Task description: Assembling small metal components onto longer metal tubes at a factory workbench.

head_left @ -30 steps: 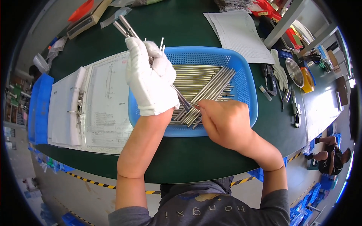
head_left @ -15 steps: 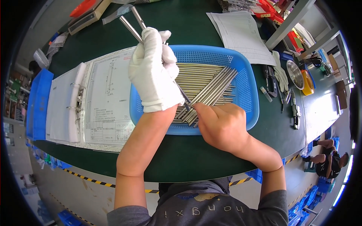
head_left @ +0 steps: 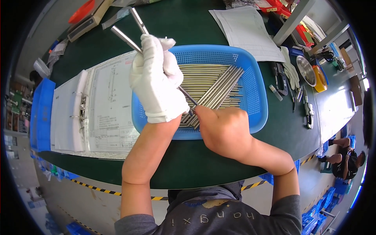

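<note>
My left hand (head_left: 157,80), in a white glove, grips long metal rods (head_left: 126,38) whose ends stick out up and to the left, above the open binder. My bare right hand (head_left: 222,131) rests at the near edge of a blue plastic basket (head_left: 256,84) and pinches the lower end of one rod where it meets the pile. Several shiny metal rods (head_left: 211,88) lie in the basket, some parallel and some fanned diagonally.
An open ring binder with a drawing sheet (head_left: 100,107) lies left of the basket on the green table (head_left: 188,23). Paper sheets (head_left: 244,29) lie behind, hand tools (head_left: 303,105), a white glove (head_left: 290,72) and a metal bowl (head_left: 306,70) to the right. Another person (head_left: 344,156) sits at far right.
My gloved left hand has risen and shifted toward the basket's left rim, the rods it holds reaching further up-left. My right hand has slid slightly left along the basket's near edge.
</note>
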Action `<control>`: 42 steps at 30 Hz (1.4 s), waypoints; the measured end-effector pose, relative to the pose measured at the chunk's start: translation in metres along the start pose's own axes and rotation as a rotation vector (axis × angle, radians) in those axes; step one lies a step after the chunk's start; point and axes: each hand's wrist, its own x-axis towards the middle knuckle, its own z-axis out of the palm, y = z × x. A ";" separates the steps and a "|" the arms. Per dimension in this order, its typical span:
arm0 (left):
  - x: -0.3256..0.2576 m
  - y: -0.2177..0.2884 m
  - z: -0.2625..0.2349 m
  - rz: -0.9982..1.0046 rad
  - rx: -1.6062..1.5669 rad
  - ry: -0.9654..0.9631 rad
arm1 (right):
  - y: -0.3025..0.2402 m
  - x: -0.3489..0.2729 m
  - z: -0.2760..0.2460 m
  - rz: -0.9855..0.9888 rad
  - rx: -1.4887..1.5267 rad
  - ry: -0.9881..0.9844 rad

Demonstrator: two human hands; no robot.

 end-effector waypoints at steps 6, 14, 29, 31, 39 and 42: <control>0.000 -0.001 0.003 0.067 0.033 0.016 | 0.019 0.012 -0.003 0.364 0.849 -0.208; 0.019 0.023 -0.037 -0.110 0.547 0.115 | 0.040 0.012 -0.036 0.369 0.902 0.068; 0.035 0.005 -0.051 0.527 2.385 -0.091 | 0.072 0.005 -0.106 0.284 0.531 0.685; 0.028 0.001 -0.049 0.703 2.321 -0.184 | 0.074 0.006 -0.108 0.289 0.507 0.730; -0.002 -0.053 0.014 -0.182 2.033 -0.865 | 0.076 0.001 -0.110 0.269 0.543 0.702; 0.031 -0.064 -0.006 -0.397 1.915 -0.921 | 0.071 0.005 -0.110 0.229 0.514 0.697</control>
